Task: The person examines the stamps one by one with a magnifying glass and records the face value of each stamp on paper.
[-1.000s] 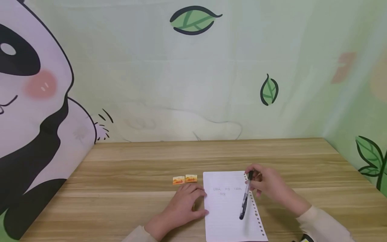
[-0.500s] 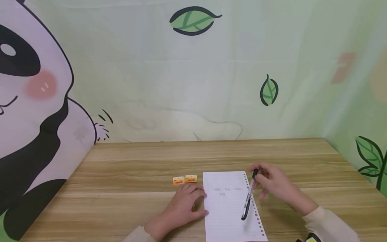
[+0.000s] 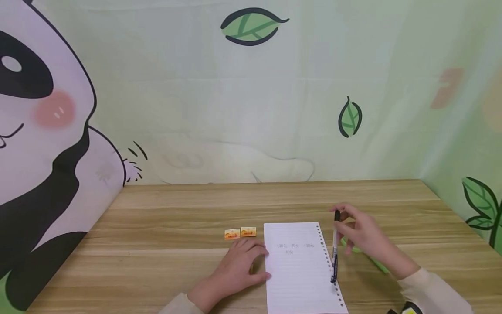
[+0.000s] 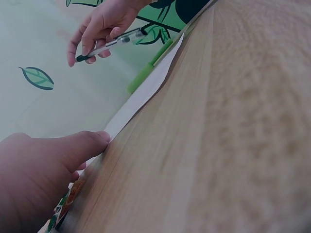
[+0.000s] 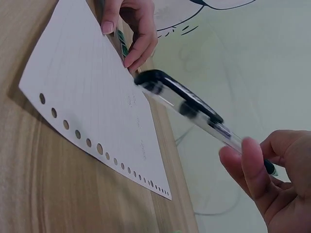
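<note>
My right hand [image 3: 362, 231] pinches a clear-barrelled pen [image 3: 335, 250] near its dark upper end. The pen hangs over the punched right edge of a lined sheet of paper [image 3: 298, 283]; in the right wrist view its black clip end [image 5: 150, 80] points away from the fingers, apart from the sheet. My left hand [image 3: 237, 266] rests at the paper's left edge, thumb tip touching it, fingers loosely bent. Faint handwriting, upside down from here, stands in the sheet's upper part. Partly hidden under my right hand lies a slim green object [image 4: 146, 73] with a wider end.
Two small orange-and-yellow cards [image 3: 232, 234] lie side by side just beyond my left fingertips. The wooden table [image 3: 176, 218] runs back to a pale green printed cloth [image 3: 196, 109] with leaves and a panda.
My right hand has moved right and slightly away with the pen, from above the sheet to its right edge. The green object has come into sight. My left hand has stayed put.
</note>
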A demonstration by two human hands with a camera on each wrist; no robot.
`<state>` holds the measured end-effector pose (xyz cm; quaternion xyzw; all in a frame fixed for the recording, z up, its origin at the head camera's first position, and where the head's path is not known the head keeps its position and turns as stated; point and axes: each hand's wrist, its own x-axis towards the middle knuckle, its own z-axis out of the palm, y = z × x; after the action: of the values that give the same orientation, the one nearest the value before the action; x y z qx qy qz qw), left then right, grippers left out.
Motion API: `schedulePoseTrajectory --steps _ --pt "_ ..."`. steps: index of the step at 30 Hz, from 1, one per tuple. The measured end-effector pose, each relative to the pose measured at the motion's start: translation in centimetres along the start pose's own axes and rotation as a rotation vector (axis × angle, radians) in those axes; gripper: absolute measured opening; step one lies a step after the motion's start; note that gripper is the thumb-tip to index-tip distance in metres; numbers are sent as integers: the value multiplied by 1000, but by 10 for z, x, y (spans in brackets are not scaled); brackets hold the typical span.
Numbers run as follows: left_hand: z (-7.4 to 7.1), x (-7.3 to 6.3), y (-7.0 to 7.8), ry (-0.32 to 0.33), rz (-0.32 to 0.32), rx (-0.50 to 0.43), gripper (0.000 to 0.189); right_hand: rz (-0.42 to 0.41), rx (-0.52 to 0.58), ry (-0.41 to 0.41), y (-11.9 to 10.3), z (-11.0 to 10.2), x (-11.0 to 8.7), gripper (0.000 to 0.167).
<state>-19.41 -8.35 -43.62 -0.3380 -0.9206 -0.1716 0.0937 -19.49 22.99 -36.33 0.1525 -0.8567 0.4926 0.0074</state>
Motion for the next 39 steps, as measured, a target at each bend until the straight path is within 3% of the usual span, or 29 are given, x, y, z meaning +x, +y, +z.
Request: schedulePoseTrajectory --steps 9,19,24,33,39 --pt "-1 0 0 6 5 1 41 -12 -140 45 1 -1 -2 57" --pt "-3 0 0 21 15 3 41 -5 -265 34 8 4 -9 48" --pt "-3 0 0 18 15 8 41 43 -321 12 15 11 -13 48" --pt "-1 -1 -1 3 7 5 41 143 -363 -25 21 22 -20 50" --pt "0 -1 -1 1 9 12 41 151 -357 -22 26 27 -21 50"
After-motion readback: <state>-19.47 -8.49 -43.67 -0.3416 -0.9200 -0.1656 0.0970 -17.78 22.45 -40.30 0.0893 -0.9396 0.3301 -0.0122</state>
